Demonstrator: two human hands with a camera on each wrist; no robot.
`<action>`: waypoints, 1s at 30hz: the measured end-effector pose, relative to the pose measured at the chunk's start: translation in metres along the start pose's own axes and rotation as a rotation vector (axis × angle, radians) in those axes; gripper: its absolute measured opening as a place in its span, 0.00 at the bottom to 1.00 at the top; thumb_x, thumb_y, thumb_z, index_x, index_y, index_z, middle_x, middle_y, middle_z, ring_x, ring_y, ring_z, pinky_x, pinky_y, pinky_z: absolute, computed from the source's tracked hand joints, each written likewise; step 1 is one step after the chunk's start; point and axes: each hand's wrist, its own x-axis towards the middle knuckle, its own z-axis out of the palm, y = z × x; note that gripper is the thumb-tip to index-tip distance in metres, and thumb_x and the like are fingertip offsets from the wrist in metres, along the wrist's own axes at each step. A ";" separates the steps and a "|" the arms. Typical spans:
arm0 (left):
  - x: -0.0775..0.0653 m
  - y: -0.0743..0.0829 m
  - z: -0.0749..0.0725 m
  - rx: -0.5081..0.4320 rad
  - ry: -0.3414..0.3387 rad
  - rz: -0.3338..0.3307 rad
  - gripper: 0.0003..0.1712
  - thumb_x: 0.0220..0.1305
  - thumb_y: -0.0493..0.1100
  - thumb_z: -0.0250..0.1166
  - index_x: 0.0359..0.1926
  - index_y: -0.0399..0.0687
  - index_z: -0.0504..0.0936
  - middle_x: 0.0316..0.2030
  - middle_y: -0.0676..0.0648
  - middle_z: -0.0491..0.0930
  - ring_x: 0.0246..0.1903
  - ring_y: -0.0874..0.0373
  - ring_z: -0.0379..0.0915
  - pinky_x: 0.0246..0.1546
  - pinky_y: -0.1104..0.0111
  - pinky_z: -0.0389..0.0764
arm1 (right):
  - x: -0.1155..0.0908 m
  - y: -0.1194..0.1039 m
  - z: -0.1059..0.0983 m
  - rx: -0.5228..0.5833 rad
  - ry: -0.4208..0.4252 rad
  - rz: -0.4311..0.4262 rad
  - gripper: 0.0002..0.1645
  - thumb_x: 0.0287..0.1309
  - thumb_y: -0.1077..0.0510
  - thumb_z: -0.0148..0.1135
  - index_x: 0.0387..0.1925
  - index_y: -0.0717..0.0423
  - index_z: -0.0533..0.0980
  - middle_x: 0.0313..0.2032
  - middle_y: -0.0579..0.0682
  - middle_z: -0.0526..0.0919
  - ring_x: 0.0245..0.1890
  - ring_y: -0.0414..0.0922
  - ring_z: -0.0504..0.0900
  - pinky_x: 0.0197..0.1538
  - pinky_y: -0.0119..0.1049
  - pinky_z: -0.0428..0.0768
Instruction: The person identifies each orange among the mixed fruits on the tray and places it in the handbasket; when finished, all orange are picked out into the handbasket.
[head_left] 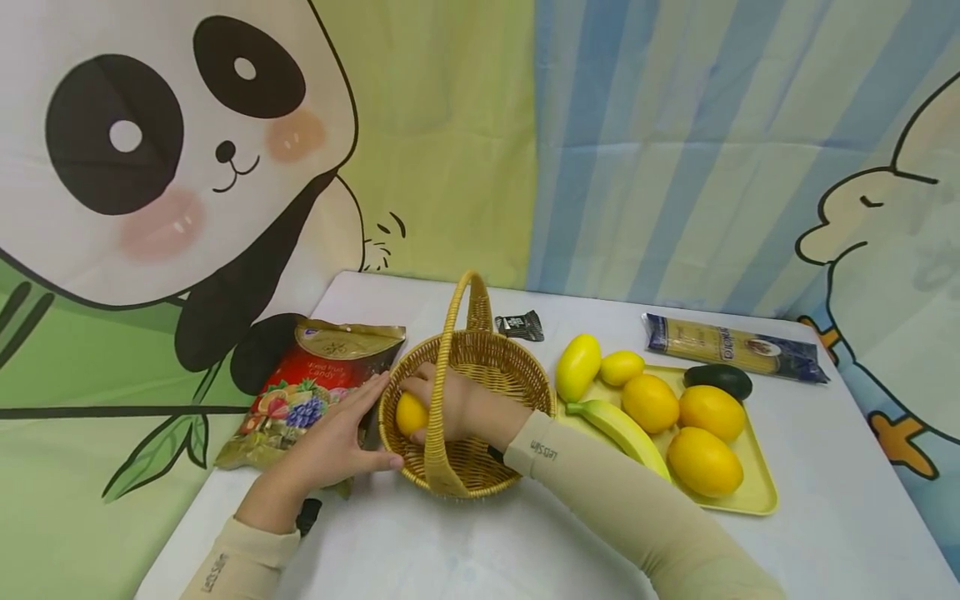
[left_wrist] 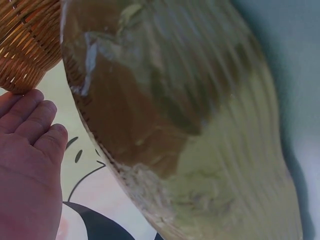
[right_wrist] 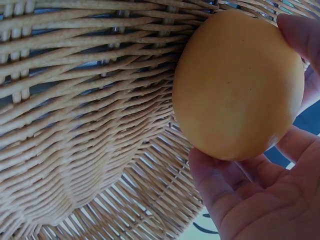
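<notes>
A round wicker basket [head_left: 534, 372] with a tall arched handle stands on the white table. My right hand [head_left: 459, 406] reaches inside under the handle and grips a yellow-orange lemon [head_left: 410, 413] near the basket's left wall. In the right wrist view, thumb and fingers curl round the lemon [right_wrist: 240, 87] against the woven side. Outside, my left hand [head_left: 330, 446] has its fingers extended at the basket's left rim. Beside that hand lies a red and gold mixed fruit candy bag [head_left: 311, 375]. Its shiny gold side [left_wrist: 200, 125] fills much of the left wrist view.
To the right, a yellow tray [head_left: 761, 492] bears several lemons [head_left: 705, 462], a banana [head_left: 622, 429] and a dark green oval fruit [head_left: 717, 381]. A yellow oval fruit [head_left: 578, 367] leans at its left edge. Behind are a pasta packet [head_left: 735, 347] and a small black packet [head_left: 521, 326].
</notes>
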 end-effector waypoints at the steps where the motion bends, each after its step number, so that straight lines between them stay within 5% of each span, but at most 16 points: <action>1: 0.000 0.000 0.000 0.000 0.001 0.002 0.71 0.49 0.71 0.79 0.85 0.59 0.49 0.84 0.46 0.48 0.82 0.35 0.45 0.74 0.29 0.57 | 0.000 0.000 0.000 -0.003 0.003 -0.001 0.51 0.60 0.34 0.71 0.78 0.48 0.64 0.70 0.55 0.70 0.63 0.47 0.78 0.66 0.37 0.81; 12: -0.002 -0.005 0.000 0.013 0.013 0.009 0.73 0.47 0.74 0.77 0.85 0.62 0.47 0.84 0.44 0.49 0.82 0.34 0.47 0.72 0.27 0.59 | -0.019 -0.005 -0.027 -0.006 0.057 0.044 0.53 0.57 0.31 0.73 0.77 0.47 0.65 0.73 0.52 0.69 0.73 0.49 0.69 0.73 0.41 0.75; 18: -0.001 -0.003 0.000 0.012 0.005 0.005 0.73 0.47 0.74 0.77 0.85 0.61 0.47 0.84 0.43 0.49 0.82 0.33 0.46 0.71 0.27 0.58 | -0.042 0.006 -0.046 0.041 0.157 0.051 0.51 0.55 0.42 0.77 0.77 0.48 0.67 0.70 0.55 0.72 0.72 0.52 0.71 0.73 0.42 0.76; 30: 0.000 -0.003 0.001 0.006 -0.009 -0.033 0.74 0.46 0.76 0.77 0.85 0.64 0.46 0.84 0.41 0.49 0.81 0.31 0.46 0.70 0.25 0.58 | -0.091 0.036 -0.073 0.102 0.282 0.131 0.45 0.62 0.40 0.72 0.76 0.44 0.68 0.71 0.49 0.72 0.71 0.49 0.71 0.73 0.46 0.76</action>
